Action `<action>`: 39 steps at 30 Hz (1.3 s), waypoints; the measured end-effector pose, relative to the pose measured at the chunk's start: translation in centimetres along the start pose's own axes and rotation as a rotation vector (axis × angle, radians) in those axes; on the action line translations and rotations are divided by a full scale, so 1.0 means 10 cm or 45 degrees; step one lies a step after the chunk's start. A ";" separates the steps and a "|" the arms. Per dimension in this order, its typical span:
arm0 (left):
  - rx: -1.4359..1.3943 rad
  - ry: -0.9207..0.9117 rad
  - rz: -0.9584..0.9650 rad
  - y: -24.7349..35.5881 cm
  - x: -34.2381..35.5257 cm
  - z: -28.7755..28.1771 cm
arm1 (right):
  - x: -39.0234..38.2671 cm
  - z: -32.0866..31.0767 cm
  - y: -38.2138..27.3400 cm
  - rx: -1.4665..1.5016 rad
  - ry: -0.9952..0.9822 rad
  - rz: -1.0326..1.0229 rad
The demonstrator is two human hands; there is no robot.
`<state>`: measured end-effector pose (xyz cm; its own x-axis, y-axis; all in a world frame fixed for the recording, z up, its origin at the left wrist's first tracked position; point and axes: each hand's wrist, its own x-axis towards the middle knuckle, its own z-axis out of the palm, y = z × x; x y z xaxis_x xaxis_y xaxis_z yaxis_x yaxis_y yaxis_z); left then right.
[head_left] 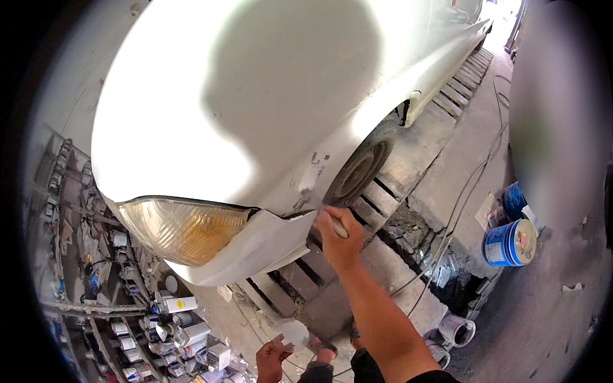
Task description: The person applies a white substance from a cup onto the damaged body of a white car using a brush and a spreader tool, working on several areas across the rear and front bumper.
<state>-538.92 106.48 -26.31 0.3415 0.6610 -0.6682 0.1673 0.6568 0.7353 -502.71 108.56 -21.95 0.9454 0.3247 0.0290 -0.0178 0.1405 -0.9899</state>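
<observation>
In front of me is the white car's front fender (287, 166), with a scraped patch (310, 175) of bare, dark and whitish marks beside the wheel arch. My right hand (338, 236) is closed round the handle of a putty knife (342, 230); its blurred blade meets the fender at the patch's lower end, just above the bumper corner. Low in the view, my left hand (271, 359) grips a small flat brownish plate (281, 343). Beside it shows a round whitish disc (294, 332); I cannot tell whether the hand holds that too.
The headlight (185, 230) and front wheel (361, 169) flank the patch. Slatted floor covers (300, 281) and a broken pit (456, 281) lie below. A hose (472, 172) crosses the floor. Blue buckets (501, 246) stand right; cans (191, 335) crowd the lower left. My feet (322, 351) are below.
</observation>
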 end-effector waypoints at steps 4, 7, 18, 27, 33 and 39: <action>0.072 0.016 -0.041 -0.01 -0.05 0.08 | 0.11 -0.17 -0.12 0.247 -0.035 0.120; 0.163 0.067 -0.032 0.11 -0.11 0.23 | 0.45 -0.22 -0.37 0.516 0.166 0.047; 0.138 -0.012 -0.029 0.11 -0.05 0.21 | 0.18 -0.07 -0.30 0.175 -0.006 0.050; 0.164 -0.012 -0.043 0.06 -0.03 0.22 | 0.10 0.06 -0.22 -0.005 -0.062 -0.130; 0.107 -0.068 -0.018 0.11 -0.05 0.30 | 0.20 -0.37 -0.28 -0.280 -0.362 -0.235; 0.097 -0.072 -0.027 0.16 -0.07 0.45 | 0.68 -0.73 -0.25 -0.903 -0.681 -0.979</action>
<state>-534.67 105.45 -24.14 0.3882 0.6243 -0.6779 0.2441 0.6397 0.7288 -493.87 103.55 -20.30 0.3684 0.7564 0.5405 0.8431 -0.0269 -0.5371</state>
